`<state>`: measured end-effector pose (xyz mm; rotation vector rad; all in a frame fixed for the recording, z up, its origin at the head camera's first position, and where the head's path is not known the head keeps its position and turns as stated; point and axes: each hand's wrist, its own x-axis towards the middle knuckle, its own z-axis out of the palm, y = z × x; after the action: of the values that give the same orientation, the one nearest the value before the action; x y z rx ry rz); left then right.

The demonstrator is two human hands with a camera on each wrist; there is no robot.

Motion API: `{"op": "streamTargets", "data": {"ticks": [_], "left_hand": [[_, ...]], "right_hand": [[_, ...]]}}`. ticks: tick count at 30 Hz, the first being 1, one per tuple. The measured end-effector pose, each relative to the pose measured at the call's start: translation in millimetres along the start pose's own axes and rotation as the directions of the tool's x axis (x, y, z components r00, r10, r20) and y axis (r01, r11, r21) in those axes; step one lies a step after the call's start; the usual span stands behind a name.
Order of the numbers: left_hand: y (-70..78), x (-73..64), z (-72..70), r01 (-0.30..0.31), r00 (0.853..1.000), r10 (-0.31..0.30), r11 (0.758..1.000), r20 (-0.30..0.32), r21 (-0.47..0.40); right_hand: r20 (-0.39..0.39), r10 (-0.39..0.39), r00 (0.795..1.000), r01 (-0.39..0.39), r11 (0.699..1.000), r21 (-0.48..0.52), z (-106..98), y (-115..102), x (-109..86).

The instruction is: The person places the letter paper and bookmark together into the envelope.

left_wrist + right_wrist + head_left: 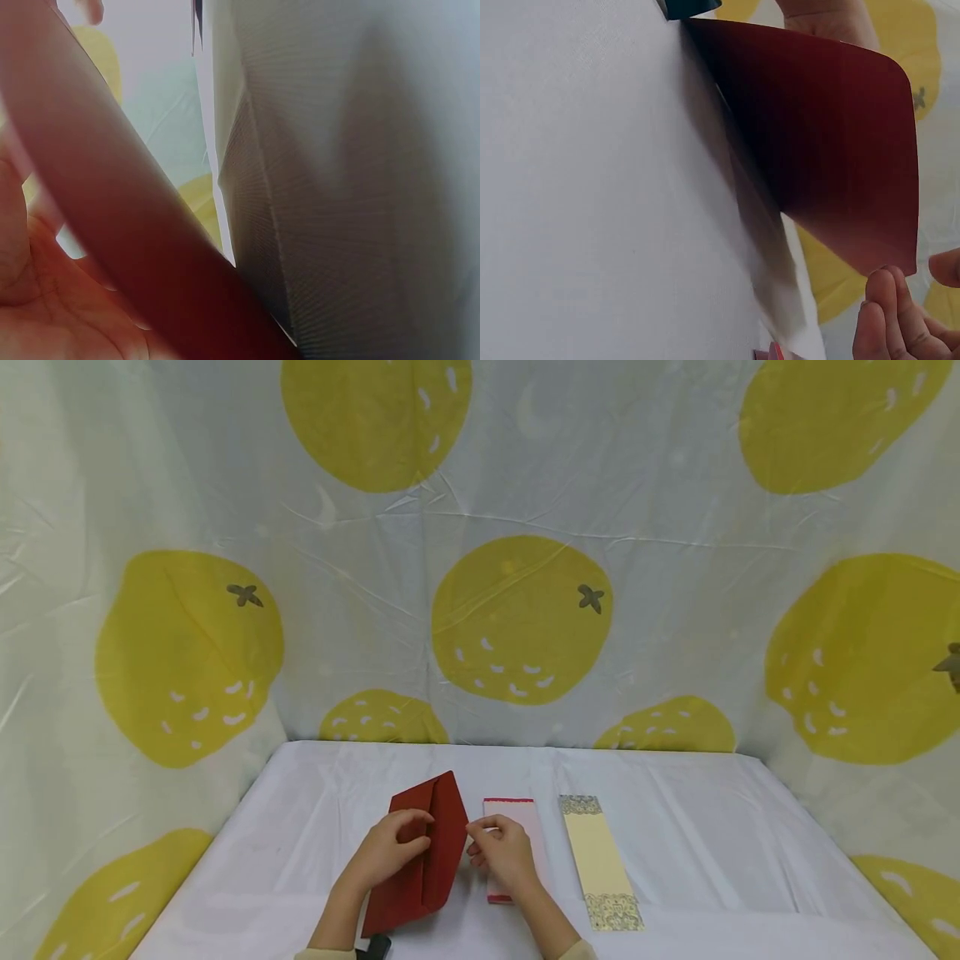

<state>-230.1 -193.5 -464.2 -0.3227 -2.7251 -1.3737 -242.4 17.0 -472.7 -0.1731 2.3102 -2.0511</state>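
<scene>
Envelope [403, 881], red, tilted over the bench [712, 860]; left hand [392, 849] curled at its fold, grip unclear; right hand [507, 853] touched its corner, thumb apart; seemingly light, creasable, best pinched by edges; patterned cloth [675, 627] hung beyond

Curtained-off workspace, enclosed on three sides by hung fabric [675, 627] printed with yellow fruit [517, 635], white-covered table [697, 827] set inside, kind of building hidden.

A red envelope [127, 199] slants in front of a hand [64, 319]; the shaded table [367, 240] fills the right side.
</scene>
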Motion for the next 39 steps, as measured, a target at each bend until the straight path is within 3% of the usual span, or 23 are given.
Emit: {"op": "streamTargets", "data": {"ticks": [26,39], "left_hand": [[-1.3,-1.0,-2.0,0.021,1.0,-0.021,1.0,-0.008,0.021],[-0.6,-0.7,0.4,0.01,1.0,-0.011,1.0,0.006,0.027]], "right_hand": [[-0.152,0.021,0.988,-0.049,0.982,-0.181,-48.0,0.0,9.4],[-0.225,-0.007,0.974,-0.063,0.951,-0.304,-68.9,21.0,16.7]]}}
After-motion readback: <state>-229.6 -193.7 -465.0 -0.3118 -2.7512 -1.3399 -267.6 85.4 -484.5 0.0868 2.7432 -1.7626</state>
